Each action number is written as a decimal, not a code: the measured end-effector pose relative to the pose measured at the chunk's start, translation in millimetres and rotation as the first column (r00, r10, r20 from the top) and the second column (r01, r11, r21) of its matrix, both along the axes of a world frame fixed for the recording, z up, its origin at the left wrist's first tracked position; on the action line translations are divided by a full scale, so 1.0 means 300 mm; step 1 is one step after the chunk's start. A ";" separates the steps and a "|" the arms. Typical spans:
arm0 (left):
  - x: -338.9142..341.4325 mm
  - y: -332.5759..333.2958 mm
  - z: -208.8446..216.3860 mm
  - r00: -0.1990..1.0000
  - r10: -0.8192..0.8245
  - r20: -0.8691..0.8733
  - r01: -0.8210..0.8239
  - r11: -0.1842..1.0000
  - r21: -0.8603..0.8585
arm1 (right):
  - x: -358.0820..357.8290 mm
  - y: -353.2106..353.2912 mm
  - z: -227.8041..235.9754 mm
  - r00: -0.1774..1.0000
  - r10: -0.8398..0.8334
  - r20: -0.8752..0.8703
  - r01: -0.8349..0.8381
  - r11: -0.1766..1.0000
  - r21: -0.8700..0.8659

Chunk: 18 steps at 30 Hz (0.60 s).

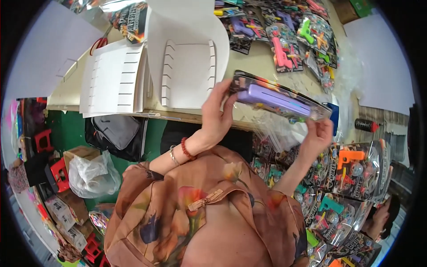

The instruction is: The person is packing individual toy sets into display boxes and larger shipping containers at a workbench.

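Observation:
A carded blister pack with a purple toy gun (273,99) is tilted in the air over the table's front edge, held at both ends. Its left end is pinched between the thumb and fingers of my left hand (218,109). My right hand (319,132) grips the lower right corner, fingers closed. Left of the pack, on the table, lies a white card sheet (189,75) with slit, folded-up side flaps. More toy gun packs lie beyond it, among them one with a pink gun (280,52) and one with a green gun (307,30).
A stack of slit white cards (113,80) stands at the table's left, with red-handled scissors (98,45) behind. Many more packs (351,167) are heaped at my right, near a black bottle with a red cap (366,125). A grey bag (118,132) sits below the table edge.

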<state>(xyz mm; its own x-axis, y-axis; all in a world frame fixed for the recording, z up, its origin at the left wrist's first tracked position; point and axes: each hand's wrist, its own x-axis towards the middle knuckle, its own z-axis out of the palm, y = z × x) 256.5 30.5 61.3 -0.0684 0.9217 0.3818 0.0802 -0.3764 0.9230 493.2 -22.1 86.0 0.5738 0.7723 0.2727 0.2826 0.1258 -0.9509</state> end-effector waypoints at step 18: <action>-0.123 0.524 -0.339 0.756 0.311 0.576 -0.279 0.949 -0.147 | -0.510 0.655 0.210 0.362 0.440 0.822 -0.666 0.739 -0.102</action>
